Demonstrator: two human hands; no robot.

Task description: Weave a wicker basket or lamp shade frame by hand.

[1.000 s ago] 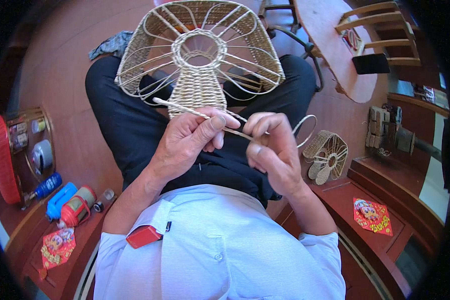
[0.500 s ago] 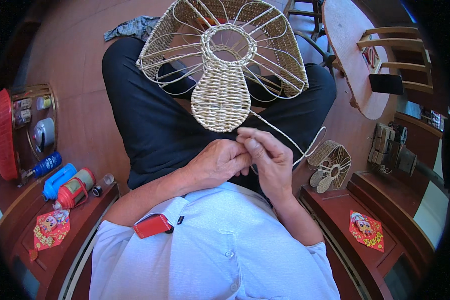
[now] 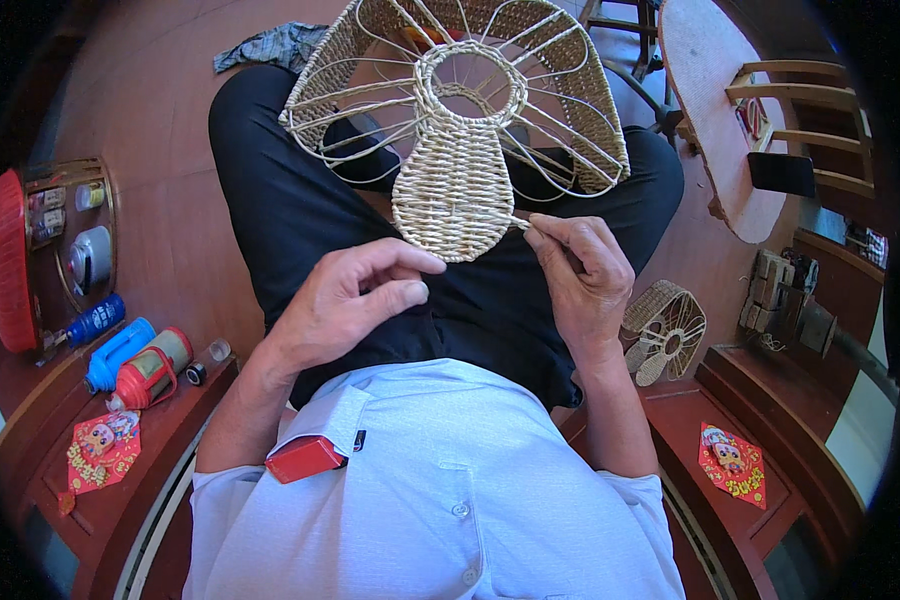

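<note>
Across my lap rests a large straw-woven piece (image 3: 452, 190). It has a curved wall of braided straw, a ring in the middle with looped spokes, and a densely woven paddle-shaped tongue pointing toward me. Beside the tongue's lower right edge, my right hand (image 3: 582, 275) pinches the straw cord (image 3: 520, 223) where it leaves the weave. The rest of that cord is hidden behind the hand. My left hand (image 3: 355, 300) hovers near the tongue's lower left rim, thumb and fingers apart, holding nothing.
A smaller woven piece (image 3: 663, 333) of the same shape lies at right. A low table (image 3: 720, 130) and wooden chair (image 3: 805, 95) stand far right. At left are a blue thermos (image 3: 120, 355), a red thermos (image 3: 150, 370) and a rack with a red basket (image 3: 10, 260).
My hands, together below the tongue before, have parted. The left has moved left and opened; the right has risen to the tongue's right edge, gripping the cord close to the weave.
</note>
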